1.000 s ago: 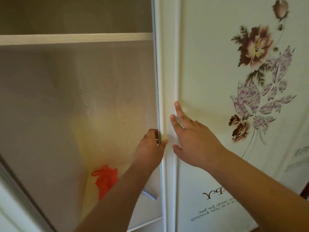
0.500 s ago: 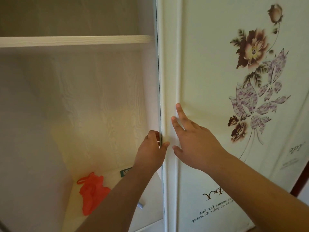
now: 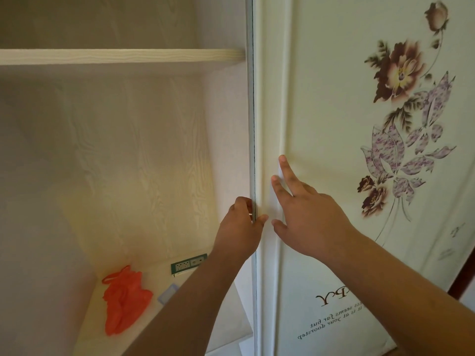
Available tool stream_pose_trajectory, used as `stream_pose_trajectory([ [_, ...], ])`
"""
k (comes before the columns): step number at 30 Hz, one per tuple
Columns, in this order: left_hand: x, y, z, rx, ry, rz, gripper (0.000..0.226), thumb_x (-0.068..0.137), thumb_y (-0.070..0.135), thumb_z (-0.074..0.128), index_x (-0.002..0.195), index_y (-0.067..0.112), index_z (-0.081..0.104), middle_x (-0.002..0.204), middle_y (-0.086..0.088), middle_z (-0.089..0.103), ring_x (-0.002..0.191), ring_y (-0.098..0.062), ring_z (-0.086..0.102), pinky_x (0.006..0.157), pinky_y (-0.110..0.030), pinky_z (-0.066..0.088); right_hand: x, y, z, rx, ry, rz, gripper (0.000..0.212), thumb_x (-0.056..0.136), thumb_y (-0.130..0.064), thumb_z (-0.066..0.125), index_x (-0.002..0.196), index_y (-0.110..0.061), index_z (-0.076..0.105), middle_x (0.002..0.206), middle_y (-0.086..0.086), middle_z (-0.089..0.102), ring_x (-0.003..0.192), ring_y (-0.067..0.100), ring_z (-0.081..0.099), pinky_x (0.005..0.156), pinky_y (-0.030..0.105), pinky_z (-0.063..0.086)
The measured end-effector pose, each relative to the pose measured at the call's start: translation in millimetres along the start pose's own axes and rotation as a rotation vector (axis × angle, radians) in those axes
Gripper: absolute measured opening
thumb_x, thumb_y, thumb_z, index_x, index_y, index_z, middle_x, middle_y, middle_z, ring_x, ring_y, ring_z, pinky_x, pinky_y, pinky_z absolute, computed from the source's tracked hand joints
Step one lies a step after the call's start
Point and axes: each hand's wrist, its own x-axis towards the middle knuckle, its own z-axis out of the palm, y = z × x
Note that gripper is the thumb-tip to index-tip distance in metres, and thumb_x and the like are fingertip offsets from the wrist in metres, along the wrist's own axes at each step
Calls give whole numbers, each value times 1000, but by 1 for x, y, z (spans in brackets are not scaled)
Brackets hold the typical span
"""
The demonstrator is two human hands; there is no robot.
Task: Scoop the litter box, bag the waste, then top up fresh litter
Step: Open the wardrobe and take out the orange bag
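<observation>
Up close, the left hand (image 3: 240,227) grips the near edge of a sliding wardrobe door (image 3: 334,73), its fingers curled behind the edge and the thumb lying across the front of it. Just beside it to the right, the right hand (image 3: 311,222) lies flat against the door's face, fingers straight and spread, the tips pressing on the raised vertical moulding; it holds nothing. The door is cream-coloured and printed with a spray of brown and purple flowers (image 3: 406,124) on its right part, with mirrored lettering (image 3: 331,319) lower down.

Left of the door edge the wardrobe stands open. A pale wood-grain shelf (image 3: 115,56) crosses the upper part of the opening. On the lower shelf (image 3: 87,327), near the left back corner, lies a crumpled orange plastic bag (image 3: 123,301), its handle loop turned toward the far side. Right of the bag, against the back panel, sits a small green-edged pack (image 3: 189,264), and between the two, partly hidden by the left forearm, is a flat light-blue item (image 3: 167,295) that I cannot identify. Neither hand touches the bag; both are well above it. Litter box, scoop and litter are out of view.
</observation>
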Motion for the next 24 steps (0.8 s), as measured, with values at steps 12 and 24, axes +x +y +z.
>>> stream_pose_trajectory([
  [12, -9, -2, -19, 87, -41, 6, 43, 102, 43, 60, 134, 17, 48, 109, 6, 53, 97, -15, 59, 90, -29, 53, 0, -18, -1, -12, -10, 30, 83, 99, -55, 47, 163, -24, 5, 156, -5, -48, 150, 19, 30, 99, 35, 48],
  [24, -7, 0, -15, 52, -47, 7, 50, 100, 44, 64, 141, 20, 46, 126, 3, 60, 112, -15, 62, 98, -31, 55, -2, -10, 7, 33, 47, 17, 82, 99, -54, 48, 163, -20, 11, 158, -2, -45, 143, 22, 38, 92, 36, 52],
])
